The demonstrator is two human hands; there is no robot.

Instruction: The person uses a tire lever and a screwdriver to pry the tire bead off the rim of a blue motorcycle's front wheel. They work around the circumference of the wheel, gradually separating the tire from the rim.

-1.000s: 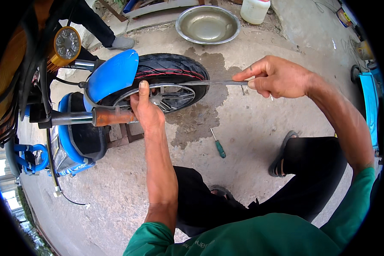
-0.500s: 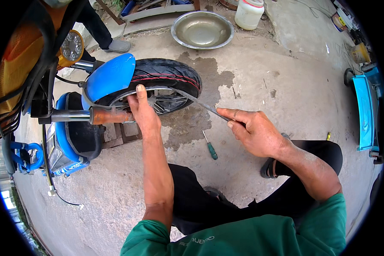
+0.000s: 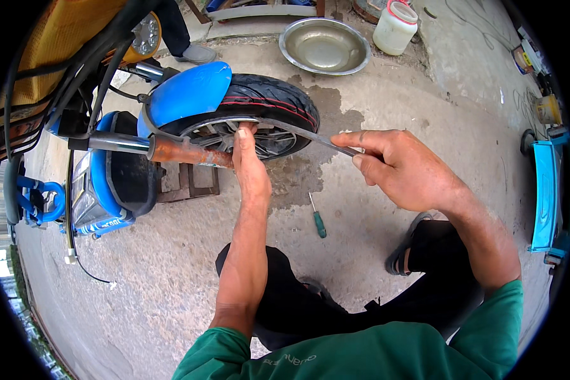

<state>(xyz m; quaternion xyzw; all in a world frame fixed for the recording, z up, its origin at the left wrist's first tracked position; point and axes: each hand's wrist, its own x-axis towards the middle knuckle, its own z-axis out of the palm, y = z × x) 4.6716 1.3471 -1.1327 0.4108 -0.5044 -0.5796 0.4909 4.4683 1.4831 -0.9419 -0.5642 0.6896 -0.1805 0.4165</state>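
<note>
A black tyre with red stripes (image 3: 278, 95) sits on the spoked front wheel (image 3: 206, 136) of a scooter, beside a blue mudguard (image 3: 183, 95) and a rusty fork tube (image 3: 190, 154). My left hand (image 3: 250, 158) grips the wheel rim at its upper middle, fingers largely hidden inside it. My right hand (image 3: 399, 168) is closed on a long flat metal lever (image 3: 320, 139) whose far end reaches the rim beside my left hand. On the wet-stained concrete below, a green-handled screwdriver (image 3: 318, 225) lies apart from both hands.
A metal basin (image 3: 324, 45) and a white plastic jug (image 3: 395, 31) stand behind the wheel. Another person's leg and shoe (image 3: 196, 54) show at the upper left. A turquoise object (image 3: 543, 193) stands at right. A wooden support (image 3: 197, 183) is under the wheel.
The lever, almost level a second ago, swung down toward me at my right hand's end, then rose slightly. My left hand has moved a little along the rim. The whole view has also shifted.
</note>
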